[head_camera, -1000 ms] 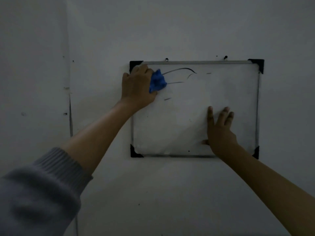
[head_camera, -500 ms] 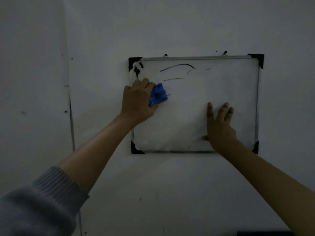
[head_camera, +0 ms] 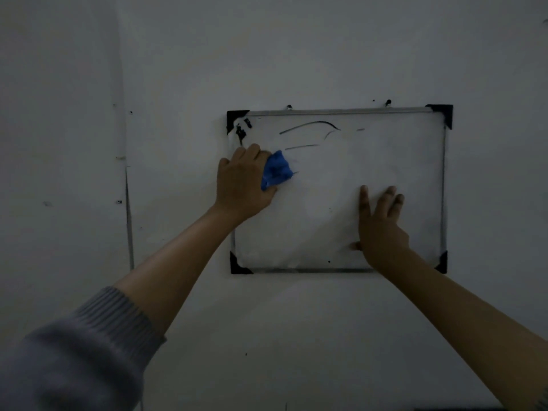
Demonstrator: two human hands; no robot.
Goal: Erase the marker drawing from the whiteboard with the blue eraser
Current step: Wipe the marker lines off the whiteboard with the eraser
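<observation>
A rectangular whiteboard (head_camera: 355, 179) hangs on a plain, matte pale wall (head_camera: 296, 48) in the centre-right of the frame, edged with a thin metal frame and capped with black triangular corner pieces (head_camera: 235, 118). Its smooth white face shows thin dark marker strokes (head_camera: 310, 126) near the top, curved and broken, and a denser black smudge (head_camera: 241, 130) in the upper left corner. No writing can be read. Two small hooks (head_camera: 388, 102) sit just above the top edge.

The left hand (head_camera: 241, 185) is pressed on the left part of the board, its grip closed around a soft, crumpled blue eraser (head_camera: 277, 170) that bulges out to the right of the fingers and touches the board just below the strokes. The left arm wears a ribbed grey knit sleeve (head_camera: 89, 345) pushed up the forearm, filling the lower left of the frame.

The right hand (head_camera: 381, 229) lies flat and open against the lower right part of the board, fingers spread upward, holding nothing. A thin dark vertical line (head_camera: 129, 221) runs down the wall left of the board.
</observation>
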